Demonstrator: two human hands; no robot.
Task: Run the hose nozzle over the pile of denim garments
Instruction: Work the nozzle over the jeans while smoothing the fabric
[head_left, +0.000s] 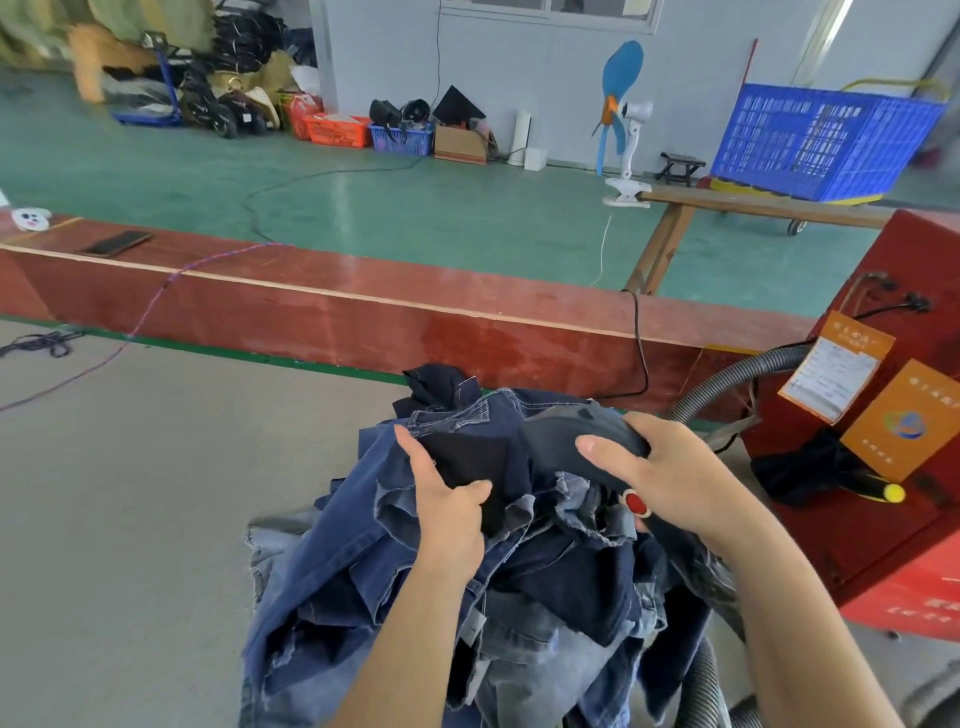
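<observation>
- On top of the pile of denim garments, near its far right side, lies the dark hose nozzle, its head pressed into the cloth.
- The right hand grips the nozzle from above, fingers curled round its body; a red button shows on the handle just below the thumb.
- The left hand pinches a dark fold of denim at the pile's top, thumb over the cloth and fingers beneath and behind it.
- The pile sits at the near edge of the grey desk, right of its middle, mixing dark and faded blue pieces.
- A grey ribbed hose curves from behind the right hand toward the red machine at the desk's right edge; another stretch of hose shows at the lower right.
- Orange papers are stuck on the machine's face.
- A red board wall runs along the desk's far edge, with a phone lying on its top.
- Beyond are a green floor, a blue crate and a small fan.
</observation>
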